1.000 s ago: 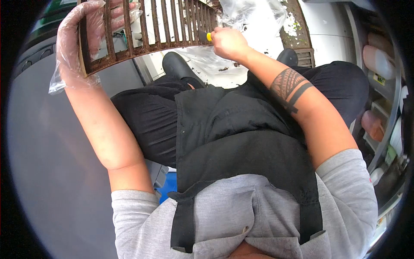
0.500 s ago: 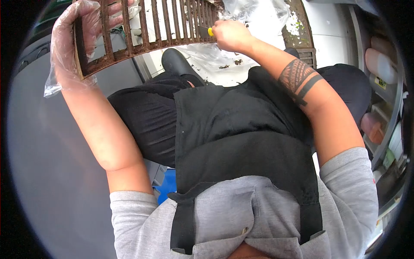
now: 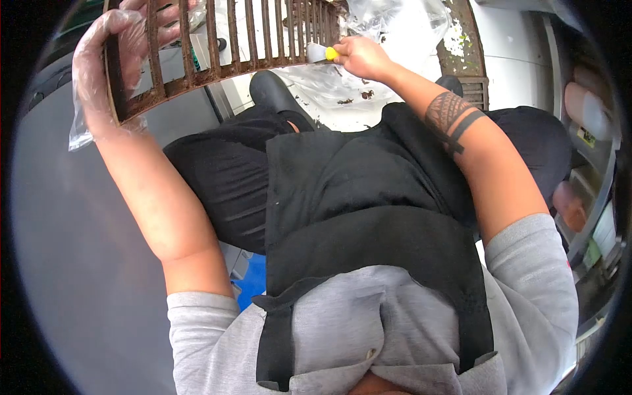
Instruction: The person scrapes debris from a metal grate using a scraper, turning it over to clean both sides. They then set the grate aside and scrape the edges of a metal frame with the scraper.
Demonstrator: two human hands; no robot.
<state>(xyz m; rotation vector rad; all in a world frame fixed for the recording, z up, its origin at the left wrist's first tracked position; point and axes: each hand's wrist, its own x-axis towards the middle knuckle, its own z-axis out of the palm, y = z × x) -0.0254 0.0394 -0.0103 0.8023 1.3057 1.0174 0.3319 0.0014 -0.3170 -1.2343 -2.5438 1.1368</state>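
A rusty brown metal grate [image 3: 232, 69] with many parallel bars is held up at the top of the view. My left hand [image 3: 99, 76], in a clear plastic glove, is closed around its left end, with some fingers behind the bars. My bare right hand [image 3: 364, 58] grips a scraper [image 3: 317, 52] with a yellow part and a flat, light grey blade. The blade lies against the grate's near edge, towards its right end. Most of the scraper's handle is hidden in the fist.
Clear plastic sheeting [image 3: 395, 33] with dark flakes lies on the white floor beyond my knees. A floor channel [image 3: 464, 49] runs along its right. Shelves with containers [image 3: 582, 108] stand at far right, a grey panel [image 3: 79, 230] at left. My black boot [image 3: 270, 92] is below the grate.
My right hand and the scraper have shifted slightly right, and the blade now shows its flat face more. The grate has moved a little left and is still in my left hand.
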